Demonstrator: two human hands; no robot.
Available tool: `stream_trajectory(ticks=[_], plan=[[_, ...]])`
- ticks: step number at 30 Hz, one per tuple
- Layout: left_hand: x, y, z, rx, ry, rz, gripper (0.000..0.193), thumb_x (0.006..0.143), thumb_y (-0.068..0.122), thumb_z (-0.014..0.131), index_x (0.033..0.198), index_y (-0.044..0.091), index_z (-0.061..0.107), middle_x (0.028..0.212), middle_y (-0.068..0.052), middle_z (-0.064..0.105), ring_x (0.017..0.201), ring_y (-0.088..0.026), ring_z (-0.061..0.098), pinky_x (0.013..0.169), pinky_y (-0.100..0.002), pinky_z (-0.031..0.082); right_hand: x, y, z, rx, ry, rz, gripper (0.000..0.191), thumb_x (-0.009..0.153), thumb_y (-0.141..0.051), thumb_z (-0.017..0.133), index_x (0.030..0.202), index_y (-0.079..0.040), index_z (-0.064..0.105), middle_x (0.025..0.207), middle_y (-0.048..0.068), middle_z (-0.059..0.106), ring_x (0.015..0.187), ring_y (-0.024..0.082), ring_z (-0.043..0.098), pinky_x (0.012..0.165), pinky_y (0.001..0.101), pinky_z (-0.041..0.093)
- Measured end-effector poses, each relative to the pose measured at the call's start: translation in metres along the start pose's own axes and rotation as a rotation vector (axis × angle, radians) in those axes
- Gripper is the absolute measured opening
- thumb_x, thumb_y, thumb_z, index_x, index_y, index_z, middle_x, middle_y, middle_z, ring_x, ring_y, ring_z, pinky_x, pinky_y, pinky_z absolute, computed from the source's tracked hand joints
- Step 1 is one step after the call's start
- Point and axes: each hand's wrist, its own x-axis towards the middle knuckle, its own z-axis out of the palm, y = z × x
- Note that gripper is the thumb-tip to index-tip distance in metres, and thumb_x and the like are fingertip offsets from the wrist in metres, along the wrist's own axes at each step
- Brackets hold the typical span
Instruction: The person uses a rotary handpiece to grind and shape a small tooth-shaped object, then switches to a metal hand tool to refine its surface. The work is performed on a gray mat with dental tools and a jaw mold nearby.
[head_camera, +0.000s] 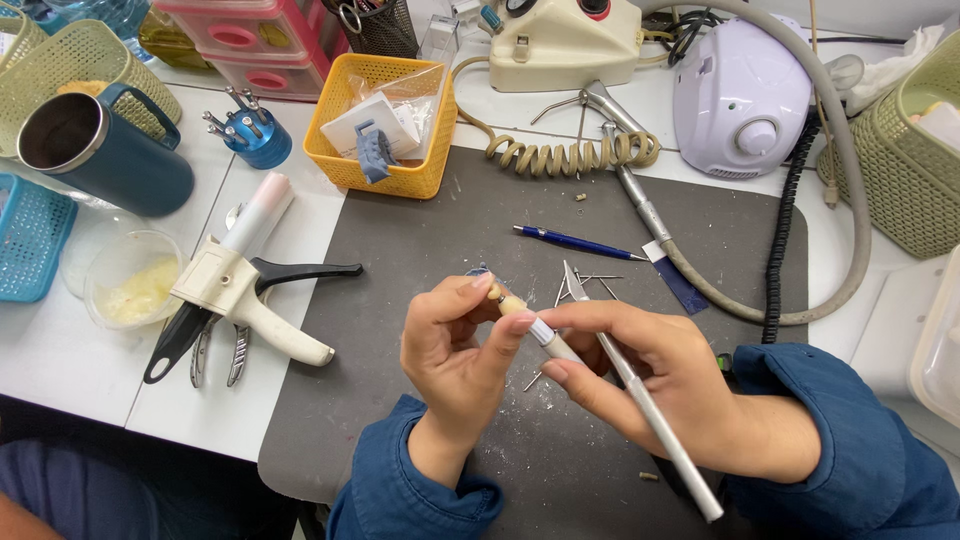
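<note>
A small beige tooth-shaped piece (512, 302) sits pinched between the thumb and forefinger of the left hand (455, 350), raised just over the dark grey work mat (400, 300). The right hand (650, 375) grasps a slim silver scalpel-like knife (640, 390) in a pen grip, its blade end touching the piece from the right. Just beyond the fingers lie several thin metal pins (590, 285) and a blue pen (575, 243). Farther from the left hand, off the mat, rests a cream dispensing gun (240, 295) with a black lever, beside a clear bowl (130, 285) and a dark blue mug (100, 150). Beyond both hands stand a yellow basket (400, 180) and a coiled beige cord (570, 155).
</note>
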Motion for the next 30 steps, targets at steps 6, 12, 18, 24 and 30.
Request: stream_trajectory(ticks=[6,12,18,24,30], plan=[[0.003,0.002,0.002,0.104,-0.101,0.113,0.049,0.098,0.010,0.079,0.136,0.007,0.049,0.116,-0.014,0.065,0.098,-0.016,0.071,0.084,-0.027,0.066,-0.004,0.006,-0.004,0.446,-0.083,0.215,0.035,0.091,-0.004,0.071,0.125,0.003,0.063,0.082,0.009,0.076,0.070,0.015,0.078,0.060,0.0286,0.067],[-0.005,-0.002,-0.003,-0.140,-0.133,-0.009,0.048,0.100,0.003,0.079,0.138,0.010,0.050,0.108,-0.012,0.067,0.091,-0.014,0.072,0.080,-0.025,0.065,-0.005,0.004,-0.004,0.439,-0.135,0.166,0.034,0.093,-0.004,0.070,0.125,0.004,0.064,0.086,0.011,0.078,0.076,0.017,0.080,0.066,0.0290,0.068],[-0.011,-0.002,-0.005,-0.392,-0.116,-0.184,0.040,0.101,-0.001,0.076,0.133,0.008,0.052,0.106,-0.013,0.069,0.091,-0.018,0.075,0.073,-0.025,0.067,-0.006,0.001,-0.008,0.228,-0.125,0.077,0.031,0.093,-0.010,0.072,0.121,0.002,0.068,0.090,0.011,0.082,0.073,0.014,0.080,0.062,0.0251,0.067],[-0.005,0.002,0.001,-0.181,-0.129,-0.083,0.045,0.101,0.003,0.076,0.136,0.011,0.050,0.111,-0.012,0.065,0.093,-0.015,0.073,0.078,-0.027,0.066,-0.007,0.007,-0.008,0.337,-0.092,0.161,0.034,0.093,-0.016,0.070,0.122,0.003,0.067,0.087,0.012,0.081,0.069,0.013,0.080,0.058,0.0253,0.069],[-0.001,0.002,0.004,-0.146,-0.166,-0.064,0.047,0.101,0.005,0.076,0.138,0.013,0.048,0.115,-0.013,0.066,0.099,-0.015,0.072,0.081,-0.026,0.066,-0.005,0.010,-0.009,0.416,-0.109,0.164,0.032,0.096,-0.016,0.069,0.119,0.006,0.064,0.095,0.016,0.079,0.079,0.018,0.080,0.066,0.0286,0.069]])
